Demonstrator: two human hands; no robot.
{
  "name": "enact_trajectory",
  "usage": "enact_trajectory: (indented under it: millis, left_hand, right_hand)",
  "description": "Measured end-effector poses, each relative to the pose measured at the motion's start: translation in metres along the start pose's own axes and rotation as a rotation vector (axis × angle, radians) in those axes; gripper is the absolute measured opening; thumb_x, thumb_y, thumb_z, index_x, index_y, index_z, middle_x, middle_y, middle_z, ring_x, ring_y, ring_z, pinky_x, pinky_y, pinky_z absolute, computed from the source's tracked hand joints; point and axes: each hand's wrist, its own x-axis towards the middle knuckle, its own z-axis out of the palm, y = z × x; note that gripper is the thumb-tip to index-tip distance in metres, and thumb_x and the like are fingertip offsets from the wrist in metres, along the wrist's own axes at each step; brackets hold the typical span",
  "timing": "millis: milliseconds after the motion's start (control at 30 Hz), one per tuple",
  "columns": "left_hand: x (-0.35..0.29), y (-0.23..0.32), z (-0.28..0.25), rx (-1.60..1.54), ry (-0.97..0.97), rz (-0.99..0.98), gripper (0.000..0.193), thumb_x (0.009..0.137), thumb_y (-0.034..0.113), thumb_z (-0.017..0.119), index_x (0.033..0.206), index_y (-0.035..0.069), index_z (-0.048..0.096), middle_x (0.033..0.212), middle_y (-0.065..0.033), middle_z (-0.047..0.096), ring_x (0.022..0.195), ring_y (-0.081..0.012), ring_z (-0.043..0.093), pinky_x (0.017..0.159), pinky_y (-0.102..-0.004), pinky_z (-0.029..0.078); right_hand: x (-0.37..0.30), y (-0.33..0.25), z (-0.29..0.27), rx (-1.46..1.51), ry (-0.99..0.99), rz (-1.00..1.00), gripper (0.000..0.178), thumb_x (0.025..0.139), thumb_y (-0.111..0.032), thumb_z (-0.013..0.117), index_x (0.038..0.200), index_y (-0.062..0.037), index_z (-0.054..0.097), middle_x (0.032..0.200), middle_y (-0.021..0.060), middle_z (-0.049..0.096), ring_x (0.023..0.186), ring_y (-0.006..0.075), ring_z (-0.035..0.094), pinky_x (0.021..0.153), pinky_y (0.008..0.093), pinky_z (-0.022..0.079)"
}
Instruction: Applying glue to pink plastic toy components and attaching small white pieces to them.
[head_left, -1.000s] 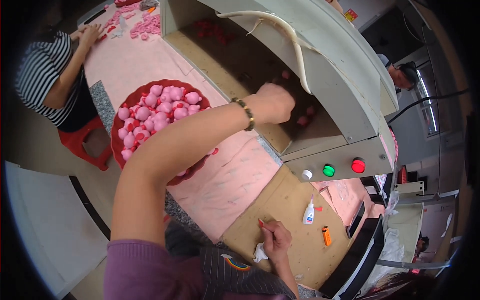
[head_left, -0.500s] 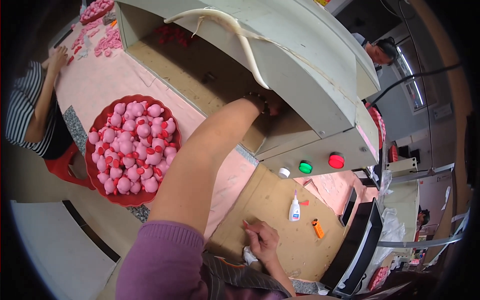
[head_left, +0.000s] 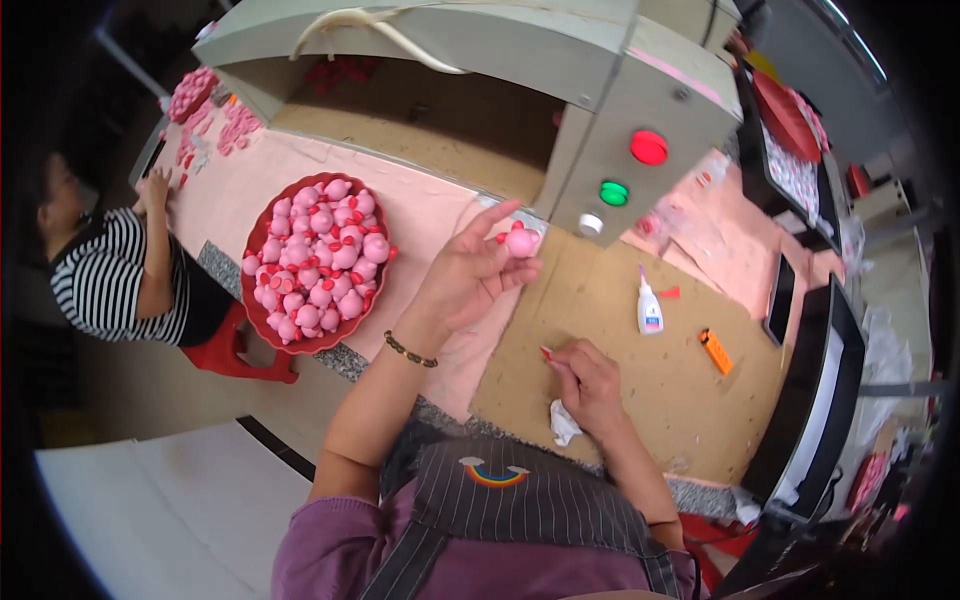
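My left hand (head_left: 468, 262), with a beaded bracelet on its wrist, is raised in front of the machine's opening. Its fingers hold a small round pink figure (head_left: 520, 241) with a red part on its side. Over the brown board, my right hand (head_left: 592, 388) is closed in a pinch on a small red piece (head_left: 546, 353). A crumpled white tissue (head_left: 563, 423) lies against the near side of that hand. Farther right on the board are a white glue bottle (head_left: 650, 310) with a thin nozzle and an orange lighter (head_left: 715, 352).
A red scalloped basket (head_left: 250, 318) heaped with similar pink figures stands left. The grey machine (head_left: 590, 120) with green and red buttons spans the back. A black tray (head_left: 815, 400) borders the board's right side. A person in a striped shirt (head_left: 115, 275) sits at far left.
My left hand has come out of the machine's opening and now has the pink figure in it. My right hand keeps its pinch over the board. The view has shifted.
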Motion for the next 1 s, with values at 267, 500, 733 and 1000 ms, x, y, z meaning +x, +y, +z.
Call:
enact_trajectory:
  millis: [267, 500, 733, 1000]
  left_hand:
    - [0.006, -0.052, 0.023, -0.064, -0.137, -0.181, 0.04, 0.087, 0.001, 0.055, 0.126, 0.001, 0.043, 0.12, -0.0182, 0.052, 0.105, -0.0238, 0.056, 0.091, -0.031, 0.049]
    - [0.01, -0.069, 0.012, -0.199, -0.271, -0.294, 0.036, 0.086, 0.001, 0.056, 0.121, 0.002, 0.046, 0.119, -0.0202, 0.052, 0.099, -0.0256, 0.059, 0.088, -0.0317, 0.05]
    - [0.007, -0.085, 0.021, -0.053, -0.301, -0.315, 0.02, 0.087, 0.0, 0.054, 0.107, 0.003, 0.051, 0.113, -0.0117, 0.055, 0.101, -0.0184, 0.056, 0.086, -0.0305, 0.049]
    - [0.006, -0.085, 0.024, 0.141, -0.31, -0.282, 0.016, 0.086, 0.0, 0.058, 0.1, 0.003, 0.052, 0.107, -0.0078, 0.058, 0.1, -0.0155, 0.057, 0.087, -0.0284, 0.048]
  right_hand:
    - [-0.008, 0.004, 0.0, 0.138, 0.09, 0.123, 0.007, 0.074, 0.008, 0.062, 0.078, 0.0017, 0.06, 0.082, 0.0062, 0.052, 0.059, 0.0111, 0.05, 0.05, 0.0226, 0.039]
    - [-0.01, 0.018, -0.015, 0.506, 0.297, 0.199, 0.026, 0.077, 0.008, 0.06, 0.101, 0.0033, 0.053, 0.1, 0.0059, 0.045, 0.073, 0.0077, 0.045, 0.065, 0.0196, 0.038]
    - [-0.001, 0.02, -0.023, 0.586, 0.301, 0.246, 0.033, 0.077, 0.002, 0.066, 0.109, 0.0009, 0.056, 0.102, 0.0055, 0.044, 0.074, 0.0064, 0.046, 0.059, 0.0181, 0.039]
    - [-0.002, 0.018, -0.024, 0.447, 0.302, 0.17, 0.03, 0.077, 0.006, 0.064, 0.106, 0.0018, 0.059, 0.103, 0.0071, 0.046, 0.084, 0.0107, 0.051, 0.067, 0.0198, 0.043]
